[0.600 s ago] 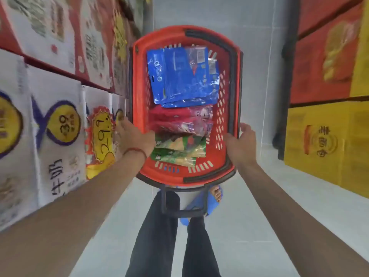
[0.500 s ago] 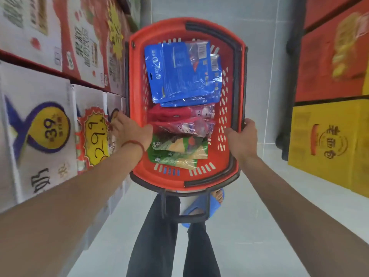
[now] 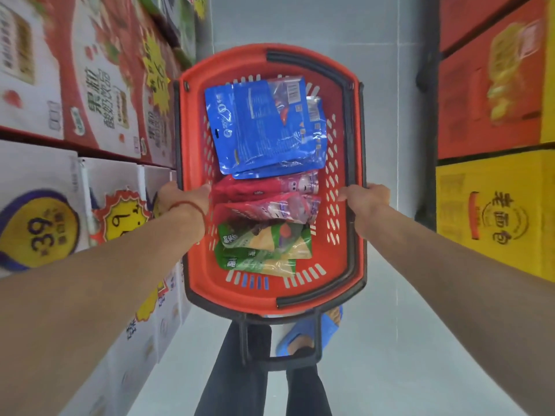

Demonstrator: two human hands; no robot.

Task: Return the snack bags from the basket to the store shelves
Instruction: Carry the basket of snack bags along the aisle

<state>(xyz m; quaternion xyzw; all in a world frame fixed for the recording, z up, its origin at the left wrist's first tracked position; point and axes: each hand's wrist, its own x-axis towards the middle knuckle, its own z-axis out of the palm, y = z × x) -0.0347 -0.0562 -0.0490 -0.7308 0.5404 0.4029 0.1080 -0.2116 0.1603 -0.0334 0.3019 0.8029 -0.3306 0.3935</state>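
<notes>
A red plastic basket (image 3: 196,283) with dark handles hangs in front of me over the aisle floor. My left hand (image 3: 183,199) grips its left rim and my right hand (image 3: 365,198) grips its right rim. Inside lie blue snack bags (image 3: 264,130) at the far end, red and pink snack bags (image 3: 267,199) in the middle, and green snack bags (image 3: 261,247) nearest me. A red string circles my left wrist.
Stacked white and red cartons (image 3: 99,94) with yellow price tags (image 3: 126,217) line the left side. Red and yellow boxes (image 3: 495,211) stand on the right. Grey tiled floor (image 3: 390,340) runs between them. My dark trousers and a blue sandal (image 3: 300,337) show below the basket.
The basket has shifted slightly in my view and sits a little lower. Both hands keep their grip on the rims. The cartons on the left have slid past as I walk.
</notes>
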